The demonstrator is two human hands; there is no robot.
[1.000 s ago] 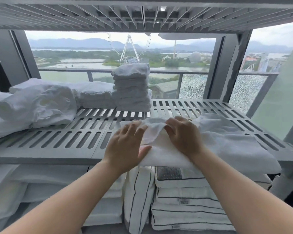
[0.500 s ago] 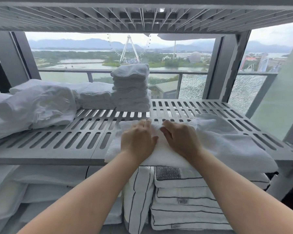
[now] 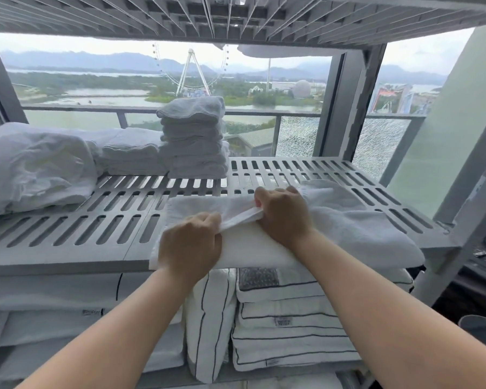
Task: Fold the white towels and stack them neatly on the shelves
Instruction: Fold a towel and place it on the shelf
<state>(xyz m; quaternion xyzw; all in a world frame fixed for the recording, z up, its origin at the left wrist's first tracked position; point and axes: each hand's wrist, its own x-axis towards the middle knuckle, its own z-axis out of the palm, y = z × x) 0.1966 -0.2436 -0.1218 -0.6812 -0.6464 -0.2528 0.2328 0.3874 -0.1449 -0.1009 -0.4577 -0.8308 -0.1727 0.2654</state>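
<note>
On the slotted grey shelf (image 3: pixel 101 228), front edge, a white towel (image 3: pixel 348 228) is laid partly folded, its near edge overhanging the lip. Left hand (image 3: pixel 190 245): closed on the towel's near left portion. Right hand (image 3: pixel 282 213): closed, a taut band of cloth pinched and stretched between both hands.

Finished stock: stack of folded towels (image 3: pixel 194 138) at the shelf's back, a lower folded pile (image 3: pixel 129 153) touching its left side, loose white linen (image 3: pixel 34 169) further left.

Risks, judged: the overhanging edge may be dragged off the shelf if the pull is uneven; the fold may come out skewed, the right half lying rumpled; the cloth may catch in the slots.

Writing: small labels are seen on the black-piped cushions (image 3: pixel 286 321) below and a dark mark on the white bedding (image 3: pixel 51 313) beside them; none is legible.
</note>
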